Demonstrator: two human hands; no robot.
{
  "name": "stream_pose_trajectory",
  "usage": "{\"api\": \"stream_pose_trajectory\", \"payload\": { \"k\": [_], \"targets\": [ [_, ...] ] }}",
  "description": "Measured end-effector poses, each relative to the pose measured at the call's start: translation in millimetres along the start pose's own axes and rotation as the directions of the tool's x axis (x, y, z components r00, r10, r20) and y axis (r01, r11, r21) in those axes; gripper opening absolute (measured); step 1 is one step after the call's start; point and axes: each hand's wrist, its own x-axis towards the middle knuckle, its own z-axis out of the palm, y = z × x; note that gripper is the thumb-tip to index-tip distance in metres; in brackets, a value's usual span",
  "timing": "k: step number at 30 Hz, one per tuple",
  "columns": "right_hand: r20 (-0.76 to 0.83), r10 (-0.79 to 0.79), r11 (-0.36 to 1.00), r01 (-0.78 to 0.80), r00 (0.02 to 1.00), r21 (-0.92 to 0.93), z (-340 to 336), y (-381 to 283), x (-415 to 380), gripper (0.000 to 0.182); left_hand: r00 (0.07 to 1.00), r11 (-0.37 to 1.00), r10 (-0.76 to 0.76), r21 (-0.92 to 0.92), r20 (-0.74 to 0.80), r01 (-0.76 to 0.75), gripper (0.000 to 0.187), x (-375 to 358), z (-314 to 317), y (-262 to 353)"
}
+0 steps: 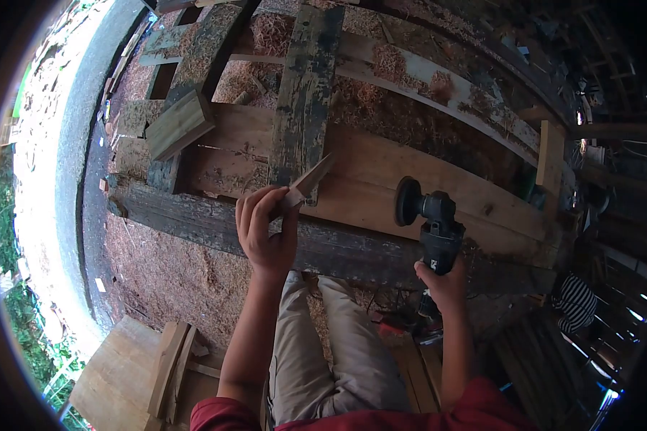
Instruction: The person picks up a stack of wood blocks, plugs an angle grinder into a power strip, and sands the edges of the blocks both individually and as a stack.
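Observation:
My left hand (268,228) pinches the near end of a small tapered piece of wood (313,177), its pointed end aimed away to the upper right. In my right hand (444,282) is a dark angle grinder (440,237), gripped around its body. The grinder's round disc (408,201) faces left, toward the wood piece but well apart from it. Under both hands runs a weathered dark beam (352,243), with a wide pale plank (381,172) just beyond it.
A short wood block (180,126) rests on the slatted frame at the left. An upright dark board (305,86) crosses the frame. Wood shavings (187,266) cover the ground. Cut boards (133,366) lie at the lower left, and a striped cloth (575,303) is at the right.

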Motion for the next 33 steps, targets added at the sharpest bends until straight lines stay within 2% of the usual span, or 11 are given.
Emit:
{"api": "stream_pose_trajectory", "payload": {
  "k": [2, 5, 8, 9, 15, 18, 21, 24, 27, 30, 33],
  "targets": [
    [0.078, -0.014, 0.996, 0.007, 0.997, 0.085, 2.3, -11.6, 0.7, 0.038, 0.998, 0.998, 0.037, 0.050, 0.042, -0.039, 0.027, 10.2, -5.5, 5.6],
    [0.228, -0.014, 0.955, -0.055, 0.973, 0.291, 12.2, -36.6, -0.3, 0.032, 0.966, 0.995, 0.021, 0.088, 0.257, -0.045, 0.030, 27.2, -4.7, -4.3],
    [0.288, -0.019, 0.943, -0.078, 0.958, 0.323, 21.7, -41.8, 0.6, 0.031, 0.960, 1.000, -0.018, 0.015, 0.279, 0.014, 0.036, 35.0, 3.2, -2.1],
    [0.286, -0.023, 0.941, -0.076, 0.958, 0.330, 24.4, -41.6, -0.3, 0.032, 0.954, 0.998, -0.043, -0.027, 0.295, 0.053, 0.045, 34.1, 5.2, -1.6],
    [0.323, -0.038, 0.947, -0.070, 0.946, 0.315, 32.8, -29.3, -0.6, 0.039, 0.965, 0.887, -0.167, -0.396, 0.204, 0.237, 0.052, 19.3, 16.4, -26.0],
    [0.302, -0.026, 0.946, -0.074, 0.953, 0.314, 33.2, -26.5, -2.1, 0.040, 0.970, 0.910, -0.152, -0.356, 0.187, 0.211, 0.044, 4.5, 20.2, -44.5],
    [0.265, -0.014, 0.939, -0.078, 0.964, 0.336, 31.0, -24.2, -6.6, 0.039, 0.887, 0.861, -0.311, -0.294, 0.342, 0.415, 0.035, -14.1, 18.2, -62.4],
    [0.241, 0.003, 0.941, -0.085, 0.971, 0.328, 28.6, -22.6, -10.0, 0.037, 0.910, 0.856, -0.310, -0.336, 0.275, 0.393, 0.025, -18.8, 19.6, -63.8],
    [0.235, 0.029, 0.951, -0.099, 0.972, 0.294, 25.6, -10.9, -11.5, 0.032, 0.796, 0.672, -0.467, -0.431, 0.386, 0.603, 0.023, -8.7, 24.0, -51.5],
    [0.241, 0.058, 0.948, -0.130, 0.969, 0.292, 25.1, -8.0, -14.4, 0.027, 0.783, 0.814, -0.430, -0.182, 0.449, 0.552, 0.021, -16.7, 28.1, -67.9],
    [0.229, 0.088, 0.948, -0.152, 0.970, 0.280, 24.6, -5.9, -18.0, 0.026, 0.799, 0.818, -0.412, -0.209, 0.437, 0.536, 0.023, -23.9, 33.5, -76.3]
  ]
}}
